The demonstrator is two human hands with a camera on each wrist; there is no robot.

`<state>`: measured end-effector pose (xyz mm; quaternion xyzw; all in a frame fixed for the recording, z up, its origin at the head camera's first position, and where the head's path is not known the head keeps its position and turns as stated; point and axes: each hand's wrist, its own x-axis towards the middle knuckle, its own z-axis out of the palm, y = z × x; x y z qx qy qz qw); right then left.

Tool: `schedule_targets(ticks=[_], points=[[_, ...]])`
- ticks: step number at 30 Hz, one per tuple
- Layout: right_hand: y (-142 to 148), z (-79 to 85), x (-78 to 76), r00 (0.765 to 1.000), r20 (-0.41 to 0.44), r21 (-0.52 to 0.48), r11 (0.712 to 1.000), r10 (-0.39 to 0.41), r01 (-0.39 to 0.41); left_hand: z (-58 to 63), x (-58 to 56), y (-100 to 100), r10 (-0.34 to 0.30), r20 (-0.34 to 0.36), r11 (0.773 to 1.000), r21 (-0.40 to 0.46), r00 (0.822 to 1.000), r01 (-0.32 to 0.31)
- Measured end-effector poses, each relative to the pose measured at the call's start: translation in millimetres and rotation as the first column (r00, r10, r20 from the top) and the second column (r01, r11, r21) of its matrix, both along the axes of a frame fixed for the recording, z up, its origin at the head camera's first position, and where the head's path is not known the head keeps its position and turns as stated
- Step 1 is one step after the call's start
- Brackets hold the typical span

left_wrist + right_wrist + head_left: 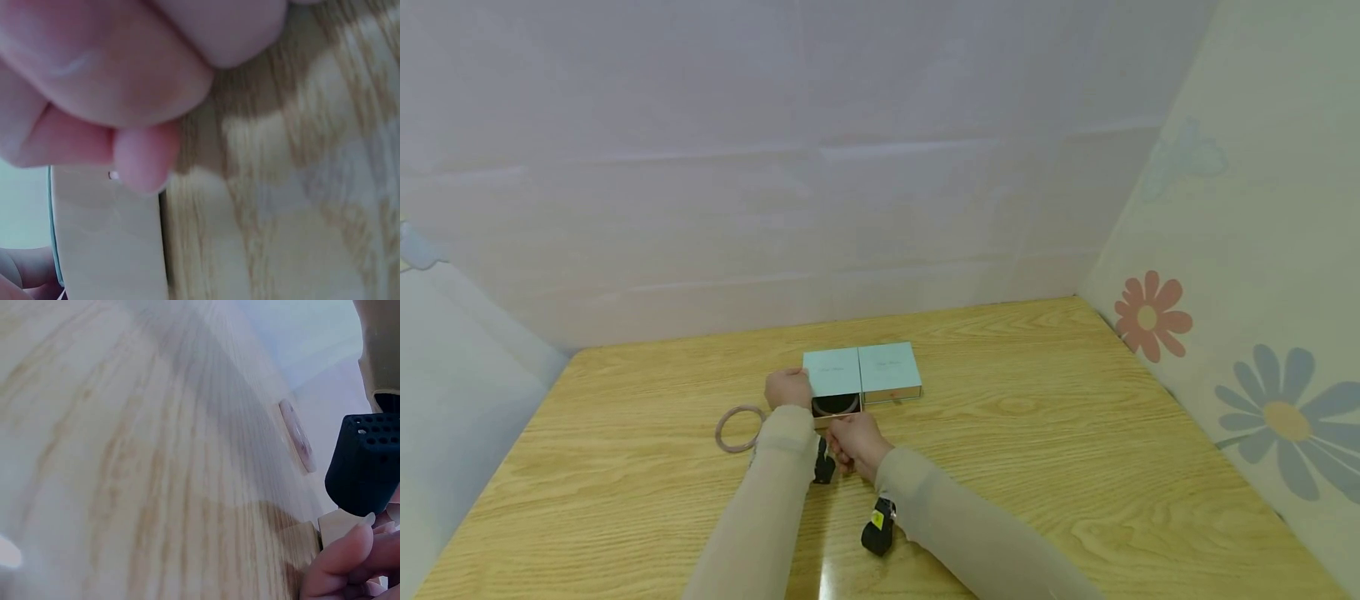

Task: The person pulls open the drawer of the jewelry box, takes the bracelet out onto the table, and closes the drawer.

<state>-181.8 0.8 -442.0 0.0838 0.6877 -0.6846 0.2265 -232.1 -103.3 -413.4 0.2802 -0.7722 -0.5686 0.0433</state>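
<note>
A light-blue drawer-style gift box (831, 372) sits on the table with its drawer (838, 406) partly slid out toward me. Inside the black-lined drawer a bangle (824, 412) shows. My left hand (788, 389) grips the box's left side; in the left wrist view its curled fingers (147, 156) lie against the pale side wall (106, 237). At the drawer's front, my right hand (859, 442) pinches the front edge, though its exact hold is partly hidden. A pinkish bangle (718, 432) lies left of my left hand, also seen on the table in the right wrist view.
A second light-blue box (889, 367), closed, stands directly right of the first. Black wrist cameras (878, 527) hang under both sleeves. Pale cloth (820, 208) borders the wooden table (1037, 467) at the back, with a flowered sheet (1262, 292) on the right.
</note>
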Motion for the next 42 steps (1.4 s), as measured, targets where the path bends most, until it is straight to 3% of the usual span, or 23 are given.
schedule_targets(ticks=[24, 34, 42], points=[[0.6, 1.5, 5.2, 1.000, 0.015, 0.015, 1.000, -0.001, 0.000, 6.5, 6.5, 4.7, 0.010, -0.030, 1.000, -0.006, 1.000, -0.010], [2.8, -2.2, 7.7, 0.999, -0.029, 0.023, 0.999, 0.027, -0.027, 6.7, 4.2, 3.9, 0.025, -0.010, 1.000, 0.004, 1.000, -0.025], [3.4, -0.7, 10.1, 0.999, -0.021, 0.019, 0.999, 0.027, -0.027, 5.6, 3.1, 2.5, 0.000, -0.007, 1.000, 0.002, 1.000, 0.000]])
